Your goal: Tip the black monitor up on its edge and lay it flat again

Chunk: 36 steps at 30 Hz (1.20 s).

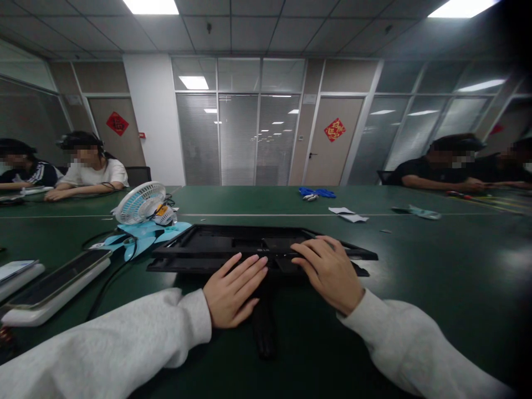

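Observation:
A flat black frame-like panel (pixel 208 244) lies on the green table (pixel 415 288) in front of me. My left hand (pixel 233 288) rests flat with fingers stretched out, its fingertips touching the panel's near edge. My right hand (pixel 328 271) lies on the panel's near middle, fingers bent a little and spread, pressing on a black part there. A black strap or stem (pixel 265 327) runs from the panel toward me between my two hands. Both sleeves are light grey.
A small white and blue desk fan (pixel 139 202) stands at the left with a black cable. White flat devices (pixel 54 288) lie at the near left. Blue gloves (pixel 316 192) and paper scraps (pixel 347 214) lie farther off. Other people sit at both far sides.

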Available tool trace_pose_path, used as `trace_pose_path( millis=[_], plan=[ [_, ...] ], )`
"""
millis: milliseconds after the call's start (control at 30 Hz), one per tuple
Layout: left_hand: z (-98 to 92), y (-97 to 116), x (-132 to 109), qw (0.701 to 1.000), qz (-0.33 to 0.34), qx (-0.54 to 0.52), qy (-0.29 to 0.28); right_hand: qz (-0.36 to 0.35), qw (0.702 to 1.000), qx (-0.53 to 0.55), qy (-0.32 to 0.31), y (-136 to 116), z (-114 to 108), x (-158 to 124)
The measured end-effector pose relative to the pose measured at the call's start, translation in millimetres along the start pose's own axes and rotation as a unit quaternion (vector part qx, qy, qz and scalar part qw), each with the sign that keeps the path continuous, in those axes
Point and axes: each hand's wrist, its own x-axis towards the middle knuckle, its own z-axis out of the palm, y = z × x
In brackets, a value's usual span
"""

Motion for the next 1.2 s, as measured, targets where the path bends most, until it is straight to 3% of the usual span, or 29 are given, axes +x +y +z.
trace_pose_path(
  millis=[367, 833, 1000, 1200],
  plan=[
    [0.6, 2, 3, 1.0, -0.006, -0.006, -0.003, 0.018, 0.999, 0.041, -0.011, -2, 4, -3],
    [2.9, 1, -1, 1.0, -0.003, -0.004, -0.001, 0.025, 0.998, 0.047, 0.019, 3, 4, 0],
    [2.2, 1, -2, 1.0, -0.007, -0.003, 0.004, 0.025, 0.998, 0.053, -0.005, 1, 3, -1],
    [2.2, 0, -1, 1.0, -0.002, -0.002, 0.001, 0.076, 0.993, 0.077, -0.045, -10, -2, 0]
  ],
)
